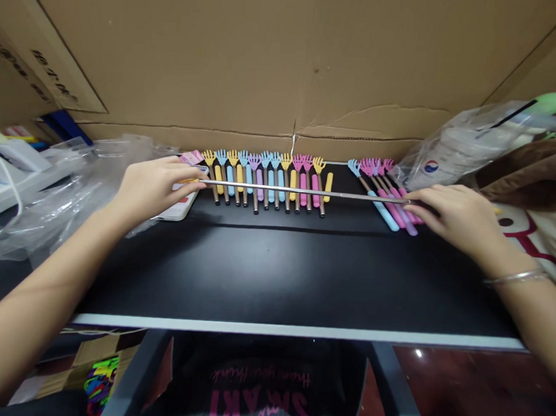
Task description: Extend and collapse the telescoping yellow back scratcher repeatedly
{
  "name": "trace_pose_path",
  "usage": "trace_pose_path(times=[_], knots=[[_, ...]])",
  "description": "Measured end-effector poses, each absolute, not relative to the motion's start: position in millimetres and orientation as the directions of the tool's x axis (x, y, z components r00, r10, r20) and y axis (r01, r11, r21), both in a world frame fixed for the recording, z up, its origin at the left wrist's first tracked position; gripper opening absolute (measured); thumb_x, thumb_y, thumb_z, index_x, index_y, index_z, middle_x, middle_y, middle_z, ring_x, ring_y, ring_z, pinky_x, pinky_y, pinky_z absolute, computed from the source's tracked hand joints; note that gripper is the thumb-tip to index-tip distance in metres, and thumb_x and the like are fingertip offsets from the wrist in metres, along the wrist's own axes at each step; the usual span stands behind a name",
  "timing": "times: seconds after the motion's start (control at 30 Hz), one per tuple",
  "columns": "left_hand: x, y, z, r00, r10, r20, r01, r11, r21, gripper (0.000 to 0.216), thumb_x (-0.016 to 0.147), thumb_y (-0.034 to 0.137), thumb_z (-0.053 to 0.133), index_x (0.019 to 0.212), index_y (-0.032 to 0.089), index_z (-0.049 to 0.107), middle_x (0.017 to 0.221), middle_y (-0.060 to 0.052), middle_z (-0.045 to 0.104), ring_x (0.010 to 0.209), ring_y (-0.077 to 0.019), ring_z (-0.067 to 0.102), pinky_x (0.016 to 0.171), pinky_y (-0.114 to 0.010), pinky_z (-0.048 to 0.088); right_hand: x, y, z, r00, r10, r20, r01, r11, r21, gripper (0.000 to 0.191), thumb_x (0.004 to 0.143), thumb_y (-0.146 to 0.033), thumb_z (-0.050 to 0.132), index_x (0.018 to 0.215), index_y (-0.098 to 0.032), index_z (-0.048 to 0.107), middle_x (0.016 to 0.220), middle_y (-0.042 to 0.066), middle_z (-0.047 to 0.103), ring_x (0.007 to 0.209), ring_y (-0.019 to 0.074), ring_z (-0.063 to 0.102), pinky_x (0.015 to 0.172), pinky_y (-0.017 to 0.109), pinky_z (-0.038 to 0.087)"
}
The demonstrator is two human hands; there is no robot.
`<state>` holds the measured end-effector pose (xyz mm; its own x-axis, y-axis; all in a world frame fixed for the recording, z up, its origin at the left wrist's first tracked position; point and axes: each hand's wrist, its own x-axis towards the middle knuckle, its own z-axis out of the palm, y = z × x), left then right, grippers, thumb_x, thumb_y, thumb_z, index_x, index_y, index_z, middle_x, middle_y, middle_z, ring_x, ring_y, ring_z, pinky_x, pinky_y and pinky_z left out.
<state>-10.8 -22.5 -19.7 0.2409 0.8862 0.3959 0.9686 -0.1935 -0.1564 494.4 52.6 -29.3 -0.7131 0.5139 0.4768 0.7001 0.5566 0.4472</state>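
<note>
A long thin metal rod [270,187], pulled out like a telescopic back scratcher, stretches level above the black table between my hands. My left hand [154,185] is closed on its left end, where a bit of yellow shows; the fingers hide the rest. At the right end my right hand [451,215] pinches the thin tip. Behind the rod lies a row of short back scratchers [265,163] with yellow, blue, purple and pink claw heads. Coloured handle sleeves [293,185] lie among their metal shafts. Another group of back scratchers [386,205], with blue, pink and purple handles, lies near my right hand.
A white phone-like object [178,209] lies partly behind my left hand. Clear plastic bags [86,177] sit at the left. At the right stands a bagged cup [450,159] beside brown and cream cloth [547,187]. A cardboard wall [268,63] rises behind the table [274,277].
</note>
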Motion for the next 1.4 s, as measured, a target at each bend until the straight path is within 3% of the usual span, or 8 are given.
trace_pose_path(times=[0.2, 0.43, 0.6, 0.7, 0.9, 1.17, 1.4], knots=[[-22, -27, -12, 0.185, 0.911, 0.37, 0.981, -0.195, -0.01, 0.037, 0.092, 0.054, 0.043, 0.105, 0.027, 0.065, 0.099, -0.001, 0.061, 0.084, -0.0165, 0.054, 0.061, -0.022, 0.032, 504, 49, -15, -0.542, 0.72, 0.433, 0.806, 0.591, 0.026, 0.036, 0.088, -0.048, 0.048, 0.094, -0.018, 0.066, 0.087, 0.01, 0.07, 0.074, 0.0181, 0.061, 0.068, 0.029, 0.042], [-38, -23, -10, 0.246, 0.907, 0.341, 0.961, -0.273, 0.034, 0.05, 0.089, 0.062, 0.041, 0.099, 0.021, 0.067, 0.097, -0.005, 0.066, 0.086, -0.0197, 0.055, 0.069, -0.026, 0.038, 516, 46, -12, -0.384, 0.884, 0.269, 0.86, 0.448, -0.244, 0.045, 0.079, -0.058, 0.054, 0.092, -0.017, 0.067, 0.085, 0.01, 0.069, 0.074, 0.0175, 0.058, 0.069, 0.029, 0.042], [-48, -23, -12, 0.262, 0.94, 0.218, 0.92, -0.312, 0.238, 0.062, 0.082, 0.072, 0.043, 0.104, 0.018, 0.065, 0.107, -0.007, 0.067, 0.091, -0.0204, 0.058, 0.078, -0.028, 0.043, 524, 47, -10, -0.376, 0.899, 0.225, 0.857, 0.43, -0.284, 0.045, 0.078, -0.056, 0.057, 0.096, -0.017, 0.067, 0.087, 0.01, 0.068, 0.074, 0.0168, 0.058, 0.07, 0.029, 0.042], [-49, -24, -12, 0.272, 0.945, 0.18, 0.907, -0.315, 0.28, 0.064, 0.079, 0.074, 0.044, 0.105, 0.019, 0.065, 0.105, -0.006, 0.068, 0.091, -0.0195, 0.059, 0.079, -0.027, 0.044, 529, 50, -12, -0.396, 0.899, 0.186, 0.837, 0.437, -0.33, 0.049, 0.075, -0.06, 0.059, 0.098, -0.017, 0.067, 0.09, 0.011, 0.069, 0.077, 0.0182, 0.06, 0.07, 0.03, 0.044], [-52, -21, -12, 0.304, 0.93, 0.208, 0.909, -0.349, 0.228, 0.059, 0.082, 0.071, 0.043, 0.105, 0.022, 0.065, 0.107, -0.004, 0.068, 0.087, -0.0188, 0.059, 0.077, -0.027, 0.043, 528, 53, -17, -0.429, 0.901, 0.056, 0.816, 0.414, -0.405, 0.058, 0.073, -0.066, 0.059, 0.101, -0.016, 0.066, 0.094, 0.011, 0.069, 0.081, 0.0194, 0.061, 0.072, 0.03, 0.046], [-54, -16, -19, 0.337, 0.914, 0.228, 0.91, -0.378, 0.171, 0.063, 0.083, 0.073, 0.036, 0.106, 0.023, 0.068, 0.104, -0.003, 0.069, 0.078, -0.0159, 0.058, 0.071, -0.025, 0.042, 519, 56, -28, -0.416, 0.905, 0.086, 0.776, 0.402, -0.486, 0.058, 0.073, -0.065, 0.06, 0.1, -0.013, 0.065, 0.089, 0.011, 0.068, 0.078, 0.0169, 0.059, 0.072, 0.029, 0.045], [-52, -17, -20, 0.332, 0.902, 0.277, 0.905, -0.387, 0.175, 0.063, 0.086, 0.069, 0.037, 0.109, 0.019, 0.068, 0.108, -0.006, 0.067, 0.069, -0.0127, 0.054, 0.065, -0.023, 0.038, 515, 53, -26, -0.401, 0.896, 0.19, 0.787, 0.443, -0.43, 0.059, 0.075, -0.065, 0.057, 0.098, -0.012, 0.066, 0.088, 0.012, 0.067, 0.077, 0.0168, 0.058, 0.071, 0.028, 0.045]])
